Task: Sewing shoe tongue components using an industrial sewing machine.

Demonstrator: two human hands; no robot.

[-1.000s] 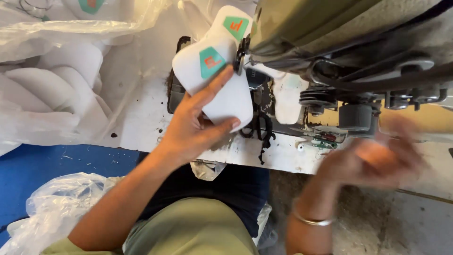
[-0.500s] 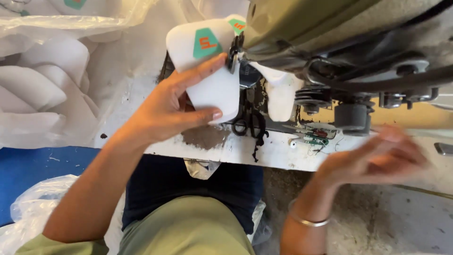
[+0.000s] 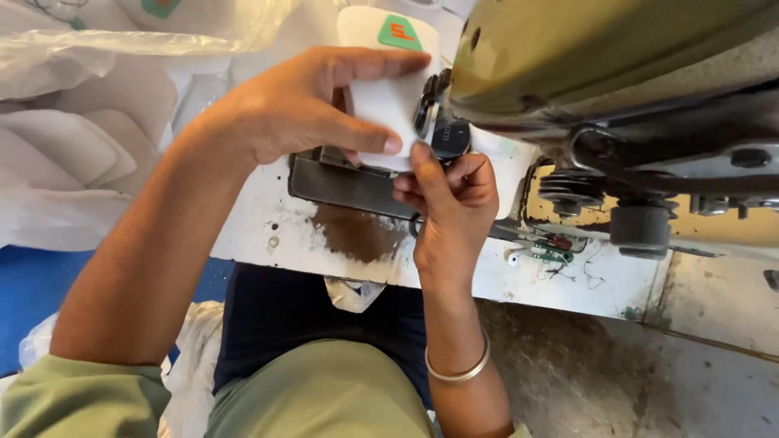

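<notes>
White, stained and scuffed, the sewing table [image 3: 568, 280] carries an olive-green industrial sewing machine [image 3: 617, 73], whose head fills the space above and beyond the right hand. Left hand [image 3: 300, 101]: fingers curled over a white fabric piece [image 3: 381, 105], thumb pressed on its near edge, gripping it and holding it against the machine's needle area. A green patch with an orange mark [image 3: 400, 32] sits at the far end of the piece, just beyond the left fingertips. Right hand [image 3: 450, 207]: loosely closed, thumb raised and touching the lower edge of the white piece, knuckles just below a black round part [image 3: 448, 134] of the machine; whether the curled fingers pinch the fabric cannot be told. A silver bangle [image 3: 458, 369] circles the right wrist. A dark metal plate [image 3: 349, 182] is set into the table directly beneath the left hand, and a brown stain [image 3: 357, 231] lies on the table between the two forearms. Small wires and a green part [image 3: 556, 251] sit to the right of the right hand, under black pulleys [image 3: 568, 191]. Stacked white fabric pieces [image 3: 73, 146] under clear plastic sheeting [image 3: 122, 36] lie well to the left of the left arm. A blue floor area [image 3: 28, 284] shows below them.
</notes>
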